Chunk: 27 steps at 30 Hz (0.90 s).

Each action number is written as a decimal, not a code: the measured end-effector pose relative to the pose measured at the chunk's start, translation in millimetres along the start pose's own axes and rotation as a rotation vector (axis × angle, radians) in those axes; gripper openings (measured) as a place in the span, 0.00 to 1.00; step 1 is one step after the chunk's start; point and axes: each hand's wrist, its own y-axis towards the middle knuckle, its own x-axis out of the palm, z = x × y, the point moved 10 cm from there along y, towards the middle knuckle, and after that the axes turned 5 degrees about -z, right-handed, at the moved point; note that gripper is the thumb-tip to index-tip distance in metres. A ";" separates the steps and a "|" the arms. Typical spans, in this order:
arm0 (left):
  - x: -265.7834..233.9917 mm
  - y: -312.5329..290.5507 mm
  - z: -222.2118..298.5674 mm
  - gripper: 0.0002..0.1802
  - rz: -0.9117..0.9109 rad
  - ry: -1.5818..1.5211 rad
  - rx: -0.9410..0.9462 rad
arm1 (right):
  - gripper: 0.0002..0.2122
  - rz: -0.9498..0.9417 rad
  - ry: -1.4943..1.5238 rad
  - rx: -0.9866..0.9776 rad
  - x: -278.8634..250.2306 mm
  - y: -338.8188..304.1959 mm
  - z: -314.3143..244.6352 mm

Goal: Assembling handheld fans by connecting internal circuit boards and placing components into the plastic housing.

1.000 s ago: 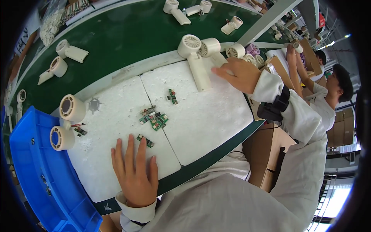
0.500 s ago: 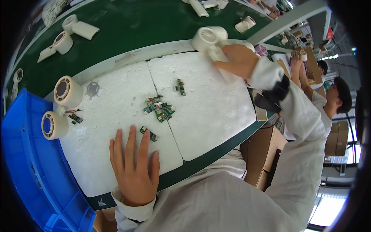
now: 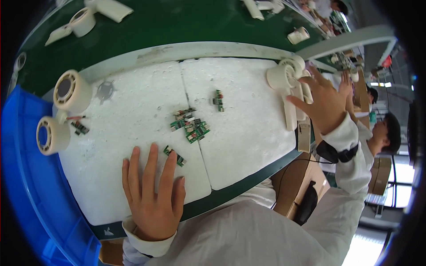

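My left hand [image 3: 153,204] lies flat on the white foam board [image 3: 248,150], fingers spread. Its index fingertip is at a small green circuit board [image 3: 175,156]. Farther in, a cluster of circuit boards [image 3: 191,126] lies across the seam, and a single circuit board [image 3: 218,101] sits to its right. At the board's right edge my right hand [image 3: 326,104] is open, thumb and fingers apart, over several cream plastic fan housings with handles. The nearest fan housing [image 3: 280,77] rests on the foam beside the thumb; the hand partly hides the others.
Two round cream fan heads [image 3: 73,92] stand at the left, with a wired circuit board [image 3: 80,127] beside them. A blue bin [image 3: 26,177] flanks the foam. Beyond a pale rail, the green conveyor [image 3: 177,22] carries more fan parts. Another person [image 3: 384,133] sits at the right.
My right hand has moved right with the fan housing, set it down at the foam's right edge and opened. My left hand stays flat. The view has shifted slightly.
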 end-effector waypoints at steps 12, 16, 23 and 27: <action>-8.1 -22.9 6.4 0.21 0.215 -0.192 0.107 | 0.20 0.118 0.182 -0.474 -45.0 147.4 -170.5; -13.3 -23.7 8.9 0.20 0.291 -0.352 0.171 | 0.26 0.368 0.341 -0.435 -49.1 237.8 -230.5; -19.4 -19.4 -5.9 0.22 0.440 -0.553 0.118 | 0.29 0.229 0.288 -0.323 -2.4 336.6 -220.9; -17.9 -30.0 -14.6 0.24 0.412 -0.610 0.056 | 0.26 -0.479 0.993 -0.300 20.2 282.5 -190.3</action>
